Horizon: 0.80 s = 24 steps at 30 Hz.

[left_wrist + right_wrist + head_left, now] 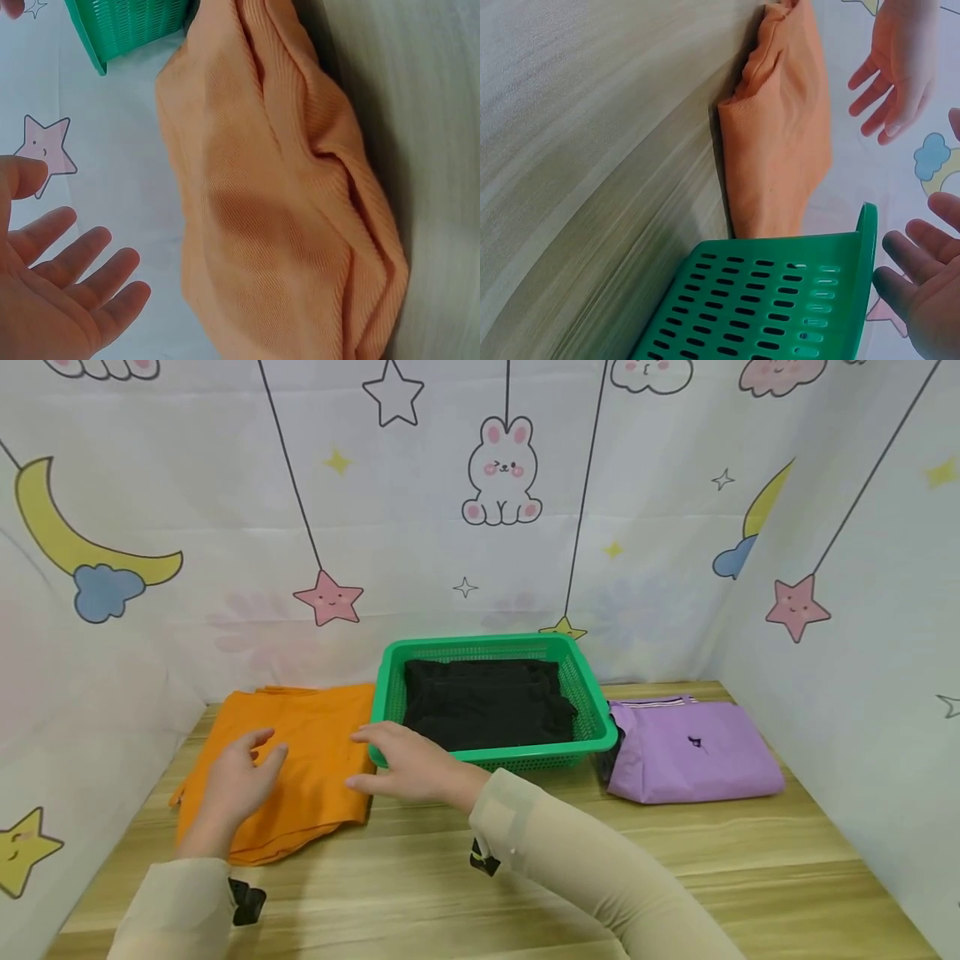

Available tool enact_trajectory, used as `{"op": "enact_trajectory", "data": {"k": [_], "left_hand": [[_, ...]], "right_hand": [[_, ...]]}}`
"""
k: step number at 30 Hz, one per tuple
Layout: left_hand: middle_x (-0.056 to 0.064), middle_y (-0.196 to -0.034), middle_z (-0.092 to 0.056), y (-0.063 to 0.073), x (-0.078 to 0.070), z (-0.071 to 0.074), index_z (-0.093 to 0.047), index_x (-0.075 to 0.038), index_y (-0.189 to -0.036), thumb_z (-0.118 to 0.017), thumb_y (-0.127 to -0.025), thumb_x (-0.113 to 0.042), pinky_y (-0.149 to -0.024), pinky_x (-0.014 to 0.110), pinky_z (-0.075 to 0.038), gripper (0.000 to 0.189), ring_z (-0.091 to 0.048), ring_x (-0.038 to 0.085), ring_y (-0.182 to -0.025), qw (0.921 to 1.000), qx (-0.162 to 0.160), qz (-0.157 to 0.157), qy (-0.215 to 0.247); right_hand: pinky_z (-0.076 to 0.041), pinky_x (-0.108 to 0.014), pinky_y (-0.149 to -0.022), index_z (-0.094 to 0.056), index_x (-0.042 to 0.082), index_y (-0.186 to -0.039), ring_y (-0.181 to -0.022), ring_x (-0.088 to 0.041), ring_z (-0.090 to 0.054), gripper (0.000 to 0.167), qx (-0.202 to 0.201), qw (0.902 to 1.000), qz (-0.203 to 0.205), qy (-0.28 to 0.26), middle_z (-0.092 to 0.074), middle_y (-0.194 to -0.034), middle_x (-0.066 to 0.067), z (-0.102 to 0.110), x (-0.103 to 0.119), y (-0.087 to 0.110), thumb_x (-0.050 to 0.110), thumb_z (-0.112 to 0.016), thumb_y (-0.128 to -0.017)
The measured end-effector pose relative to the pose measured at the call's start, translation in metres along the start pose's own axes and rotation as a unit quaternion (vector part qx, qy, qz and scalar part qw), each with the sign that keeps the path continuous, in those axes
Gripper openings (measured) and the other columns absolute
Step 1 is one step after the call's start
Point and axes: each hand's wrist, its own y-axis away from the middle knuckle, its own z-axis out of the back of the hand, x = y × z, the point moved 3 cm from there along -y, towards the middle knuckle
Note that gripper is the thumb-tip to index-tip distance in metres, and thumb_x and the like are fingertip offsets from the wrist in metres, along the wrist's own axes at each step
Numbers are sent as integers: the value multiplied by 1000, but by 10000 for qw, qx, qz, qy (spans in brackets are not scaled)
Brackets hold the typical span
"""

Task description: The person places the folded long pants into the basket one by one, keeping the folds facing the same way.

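An orange folded cloth [315, 727] lies flat on the left part of the table, ribbed and layered at its edge in the left wrist view. Above its left side hovers my left hand [242, 777], fingers spread and holding nothing. My right hand [412, 764] reaches leftward over the near left corner of a green plastic basket [495, 750], its thumb and fingers apart with nothing between them. Inside the basket sits folded black cloth [487, 702]. Both hands appear raised off the orange cloth in the right wrist view.
To the right of the basket lies a folded purple garment [693, 752] with a small dark mark and a striped edge behind it. White printed curtains [465, 552] enclose the wooden table [420, 885] at the back and both sides.
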Motion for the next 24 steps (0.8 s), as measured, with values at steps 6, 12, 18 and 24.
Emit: {"op": "enact_trajectory", "data": {"k": [6, 12, 18, 24], "left_hand": [[34, -143, -32, 2, 2, 1, -34, 5, -143, -35, -100, -42, -95, 63, -38, 63, -36, 53, -125, 10000, -1, 27, 53], [35, -142, -34, 2, 3, 2, -39, 3, -141, -35, -100, -42, -93, 64, -39, 61, -37, 52, -124, 9999, -120, 43, -40], [35, -141, -35, 2, 4, 3, -40, 3, -140, -35, -100, -42, -92, 63, -40, 61, -38, 52, -123, 9998, -182, 50, -99], [35, -140, -36, 3, 3, 5, -40, 4, -140, -35, -100, -41, -92, 63, -40, 60, -38, 52, -123, 9997, -229, 70, -59]], "right_hand": [[-35, -29, -110, -36, 18, -146, -138, -12, -34, 67, 82, 10000, -7, 7, -35, -151, 1, -1, 4, 2, 55, -50, -91], [-32, -29, -112, -36, 18, -146, -140, -12, -31, 67, 62, 10000, 35, 60, -36, -150, 2, -1, 5, 2, 55, -49, -92], [-32, -29, -112, -36, 17, -146, -140, -12, -31, 68, 88, 9999, 55, -21, -35, -150, 2, -3, 7, 1, 54, -50, -91], [-32, -27, -112, -38, 15, -145, -139, -12, -32, 67, 79, 9998, 151, 34, -38, -149, 2, -7, 9, -2, 54, -51, -91]]}}
